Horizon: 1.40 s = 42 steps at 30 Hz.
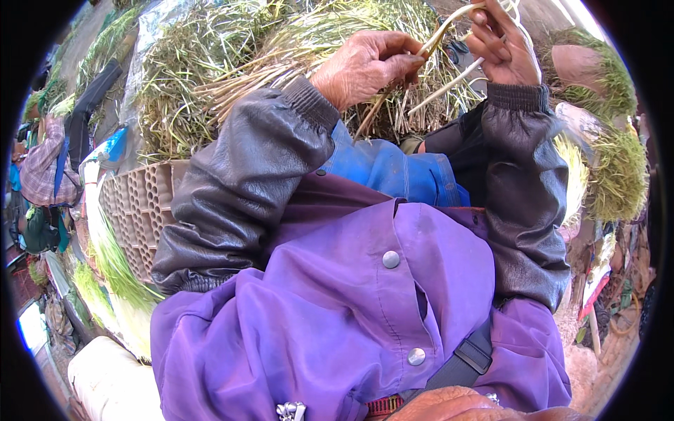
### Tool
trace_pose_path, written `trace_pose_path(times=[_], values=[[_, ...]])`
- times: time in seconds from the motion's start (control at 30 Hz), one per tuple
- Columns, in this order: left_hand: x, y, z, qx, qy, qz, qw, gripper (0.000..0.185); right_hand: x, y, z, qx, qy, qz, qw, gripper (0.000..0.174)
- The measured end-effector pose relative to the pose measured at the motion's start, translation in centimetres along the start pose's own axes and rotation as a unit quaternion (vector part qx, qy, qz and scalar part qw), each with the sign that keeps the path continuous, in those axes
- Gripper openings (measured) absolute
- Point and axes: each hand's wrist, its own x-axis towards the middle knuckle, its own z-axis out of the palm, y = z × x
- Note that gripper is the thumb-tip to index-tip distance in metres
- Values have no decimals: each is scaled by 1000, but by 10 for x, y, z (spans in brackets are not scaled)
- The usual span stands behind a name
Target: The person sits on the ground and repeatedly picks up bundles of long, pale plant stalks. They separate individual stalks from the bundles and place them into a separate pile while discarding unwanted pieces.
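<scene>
My left hand (368, 66), in a dark sleeve cover, pinches one end of a pale green stalk (445, 27) between thumb and fingers. A thin brownish leaf strip (371, 117) hangs below those fingertips. My right hand (497, 47) is raised at the upper right, its fingers curled around the stalk's other part. A second pale stalk length (447, 88) slants down and left from between its fingers; whether both lengths belong to one plant I cannot tell. Behind the hands lies a large heap of green stalks and leaves (195, 68), with a layer of cut stalks (253, 87) on it.
A brown block with round holes (139, 197) stands at the left, beside upright bundles of white-stemmed greens (113, 252). Farther left is another person in a checked shirt (50, 168). More greens (616, 173) lie at right. A white padded object (113, 379) is at lower left.
</scene>
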Motion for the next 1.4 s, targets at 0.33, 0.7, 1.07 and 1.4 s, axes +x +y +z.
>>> trace_pose_path(times=[0.33, 0.7, 1.07, 1.4], values=[[-4, 3, -3, 1, 38, -6, 999, 23, -9, 24, 11, -69, -90, 69, 991, 29], [-2, -7, -18, -62, 101, -24, 993, 20, 1, 33, -9, -82, -130, 75, 985, 16], [-38, -17, -81, -276, 167, -58, 945, 11, 4, 29, -34, 123, -259, 79, 955, 27], [-58, -29, -109, -230, 117, -38, 965, 24, -1, -11, -42, -217, 89, 10, 972, 45]])
